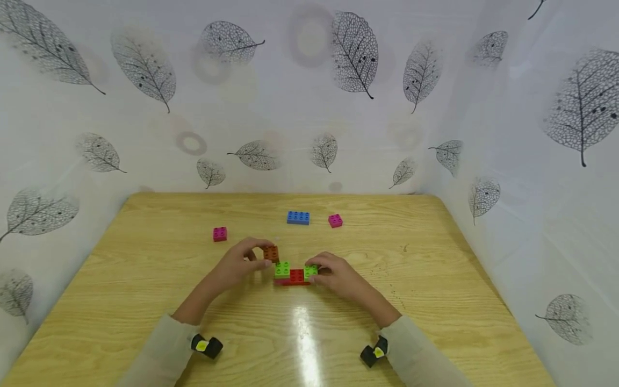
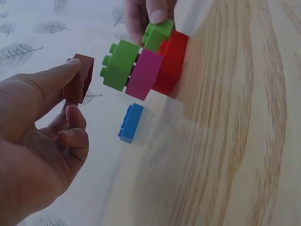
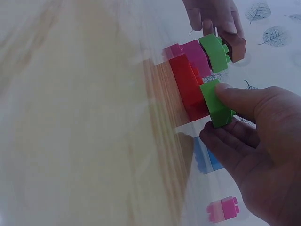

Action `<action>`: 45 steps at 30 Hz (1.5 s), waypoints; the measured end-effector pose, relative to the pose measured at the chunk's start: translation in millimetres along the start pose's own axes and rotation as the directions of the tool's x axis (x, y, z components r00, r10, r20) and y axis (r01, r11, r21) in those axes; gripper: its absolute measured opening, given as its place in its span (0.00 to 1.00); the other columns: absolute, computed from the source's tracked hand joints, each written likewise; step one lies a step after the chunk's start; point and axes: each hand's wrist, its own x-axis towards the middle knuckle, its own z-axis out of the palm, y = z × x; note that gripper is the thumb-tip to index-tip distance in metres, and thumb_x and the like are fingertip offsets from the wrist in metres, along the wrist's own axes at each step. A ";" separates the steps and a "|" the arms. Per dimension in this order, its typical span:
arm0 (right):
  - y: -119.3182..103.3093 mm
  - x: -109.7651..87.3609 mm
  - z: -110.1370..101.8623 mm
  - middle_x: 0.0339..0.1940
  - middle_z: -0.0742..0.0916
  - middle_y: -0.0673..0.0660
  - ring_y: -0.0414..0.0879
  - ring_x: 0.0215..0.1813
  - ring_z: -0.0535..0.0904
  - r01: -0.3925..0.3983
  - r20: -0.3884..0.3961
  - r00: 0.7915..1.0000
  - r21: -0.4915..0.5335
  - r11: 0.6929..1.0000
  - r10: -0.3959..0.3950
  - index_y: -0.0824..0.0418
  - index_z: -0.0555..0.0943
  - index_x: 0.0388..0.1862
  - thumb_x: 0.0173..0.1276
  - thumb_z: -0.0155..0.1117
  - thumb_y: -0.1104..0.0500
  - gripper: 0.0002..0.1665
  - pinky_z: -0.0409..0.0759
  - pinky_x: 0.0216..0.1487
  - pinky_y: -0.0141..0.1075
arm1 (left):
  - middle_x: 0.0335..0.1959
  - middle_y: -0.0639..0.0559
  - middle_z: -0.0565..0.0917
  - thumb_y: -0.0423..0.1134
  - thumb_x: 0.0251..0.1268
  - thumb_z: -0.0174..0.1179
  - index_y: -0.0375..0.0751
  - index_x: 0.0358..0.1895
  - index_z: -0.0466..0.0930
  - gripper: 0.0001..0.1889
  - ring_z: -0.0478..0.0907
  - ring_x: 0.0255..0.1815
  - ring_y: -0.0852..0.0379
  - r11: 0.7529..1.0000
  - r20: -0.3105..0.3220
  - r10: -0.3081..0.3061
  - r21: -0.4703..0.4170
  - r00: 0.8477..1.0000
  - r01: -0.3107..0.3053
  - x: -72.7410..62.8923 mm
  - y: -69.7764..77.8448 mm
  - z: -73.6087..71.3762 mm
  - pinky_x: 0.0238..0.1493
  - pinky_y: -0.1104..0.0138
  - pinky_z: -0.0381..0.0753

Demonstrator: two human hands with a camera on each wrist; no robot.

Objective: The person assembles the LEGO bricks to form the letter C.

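My left hand (image 1: 239, 263) pinches a brown toy brick (image 1: 271, 253) between thumb and fingers, held just behind and above the left end of a small brick build. In that build a red brick (image 1: 296, 276) lies on the table, with a magenta brick (image 2: 143, 74) at its left end. One green brick (image 1: 282, 270) sits on top of the magenta one. Another green brick (image 3: 216, 103) is at the red brick's right end, and my right hand (image 1: 338, 273) grips it between thumb and fingers. The left wrist view shows the brown brick tilted, apart from the build.
Behind the hands, a blue brick (image 1: 298, 217) lies on the wooden table (image 1: 145, 258). A magenta brick (image 1: 336, 220) is to its right and another magenta brick (image 1: 220, 234) farther left. A white leaf-patterned sheet (image 1: 290, 107) rises along the back and sides.
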 end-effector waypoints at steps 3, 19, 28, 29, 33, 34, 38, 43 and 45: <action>-0.1 0.3 0.2 0.55 0.82 0.48 0.44 0.55 0.81 0.010 -0.001 1.000 -0.004 1.000 -0.010 0.55 0.82 0.60 0.72 0.67 0.53 0.20 0.81 0.55 0.35 | 0.56 0.48 0.77 0.49 0.67 0.67 0.52 0.64 0.78 0.23 0.73 0.40 0.52 1.000 0.021 0.021 -0.004 1.000 -0.021 -1.7 6.6 2.9 0.37 0.64 0.75; -1.4 1.9 1.4 0.55 0.83 0.49 0.44 0.55 0.81 0.009 -0.010 1.000 -0.010 1.000 -0.009 0.53 0.82 0.59 0.72 0.67 0.52 0.19 0.81 0.56 0.38 | 0.57 0.49 0.78 0.46 0.69 0.66 0.50 0.62 0.79 0.20 0.72 0.40 0.53 0.997 0.122 0.071 0.011 0.990 -0.073 -7.2 17.5 10.1 0.38 0.65 0.76; -1.4 1.6 0.7 0.57 0.83 0.50 0.46 0.56 0.81 0.003 -0.009 1.000 -0.008 1.000 -0.003 0.56 0.81 0.61 0.72 0.67 0.53 0.20 0.81 0.56 0.38 | 0.54 0.53 0.77 0.46 0.68 0.66 0.54 0.63 0.79 0.20 0.71 0.41 0.54 0.996 0.103 0.061 0.060 0.993 -0.067 -4.4 15.9 16.6 0.38 0.66 0.75; -1.3 1.6 0.7 0.57 0.83 0.50 0.46 0.57 0.81 0.005 -0.010 1.000 -0.008 1.000 -0.005 0.56 0.81 0.60 0.72 0.67 0.53 0.20 0.81 0.56 0.38 | 0.55 0.53 0.77 0.47 0.68 0.66 0.55 0.63 0.80 0.20 0.71 0.41 0.54 0.996 0.099 0.058 0.068 0.993 -0.065 -4.7 16.6 16.8 0.38 0.66 0.75; -0.4 1.8 0.4 0.56 0.83 0.48 0.44 0.57 0.80 -0.007 -0.010 1.000 -0.023 1.000 0.007 0.56 0.81 0.61 0.72 0.67 0.53 0.21 0.81 0.57 0.39 | 0.58 0.55 0.77 0.48 0.69 0.66 0.56 0.63 0.80 0.20 0.70 0.41 0.55 0.991 0.082 0.058 0.118 0.995 -0.067 -5.6 20.5 18.0 0.35 0.66 0.74; -0.3 1.8 0.3 0.56 0.83 0.48 0.44 0.57 0.80 -0.008 -0.011 1.000 -0.026 1.000 0.007 0.56 0.81 0.61 0.72 0.67 0.54 0.21 0.81 0.58 0.39 | 0.58 0.56 0.77 0.49 0.69 0.66 0.57 0.63 0.80 0.20 0.70 0.41 0.56 0.989 0.077 0.054 0.131 0.996 -0.064 -5.7 21.5 18.4 0.35 0.66 0.74; 0.2 1.8 0.1 0.57 0.83 0.47 0.43 0.56 0.80 -0.017 -0.013 1.000 -0.033 0.999 0.016 0.56 0.81 0.62 0.71 0.68 0.53 0.22 0.80 0.58 0.39 | 0.59 0.58 0.77 0.50 0.68 0.66 0.57 0.63 0.80 0.21 0.70 0.39 0.56 0.984 0.062 0.043 0.169 0.997 -0.053 -5.6 23.4 20.4 0.31 0.66 0.72; 0.5 1.4 0.6 0.57 0.82 0.47 0.42 0.56 0.80 -0.011 -0.012 1.000 -0.031 0.999 0.011 0.56 0.81 0.61 0.71 0.68 0.54 0.21 0.80 0.58 0.39 | 0.56 0.61 0.78 0.49 0.67 0.67 0.60 0.61 0.81 0.20 0.70 0.36 0.57 0.980 0.036 0.025 0.194 0.999 -0.032 -5.3 22.6 22.9 0.29 0.67 0.72; 0.5 1.3 0.8 0.56 0.82 0.47 0.42 0.57 0.80 -0.012 -0.012 1.000 -0.032 0.999 0.012 0.55 0.81 0.61 0.71 0.68 0.54 0.21 0.80 0.58 0.39 | 0.55 0.62 0.78 0.49 0.66 0.68 0.61 0.60 0.81 0.19 0.71 0.35 0.58 0.979 0.024 0.025 0.204 0.999 -0.029 -5.6 22.6 23.7 0.29 0.67 0.72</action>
